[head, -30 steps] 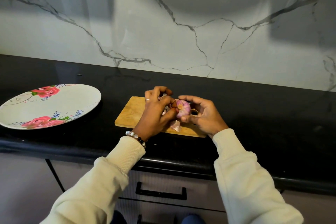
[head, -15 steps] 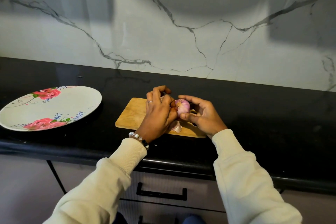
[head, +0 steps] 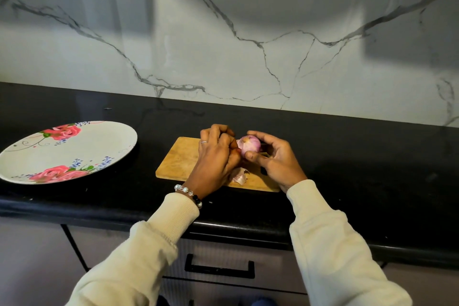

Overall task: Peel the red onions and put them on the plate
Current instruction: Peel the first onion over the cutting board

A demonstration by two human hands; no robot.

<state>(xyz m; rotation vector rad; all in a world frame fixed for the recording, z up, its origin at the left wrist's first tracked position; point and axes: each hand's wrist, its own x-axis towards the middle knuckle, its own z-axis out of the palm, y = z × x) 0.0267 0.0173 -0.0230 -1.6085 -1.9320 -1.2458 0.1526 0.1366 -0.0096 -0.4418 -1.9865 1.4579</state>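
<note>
Right hand cups the onion mid-frame; left hand fingers pinch its skin. Best to peel in small strips, gripping firmly.

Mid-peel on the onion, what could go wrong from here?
1. The red onion is held above the cutting board by the right hand while the left hand pinches at its skin; a hard tug might knock it loose.
2. Loose peel sits near the board's front edge and may fall off.
</note>
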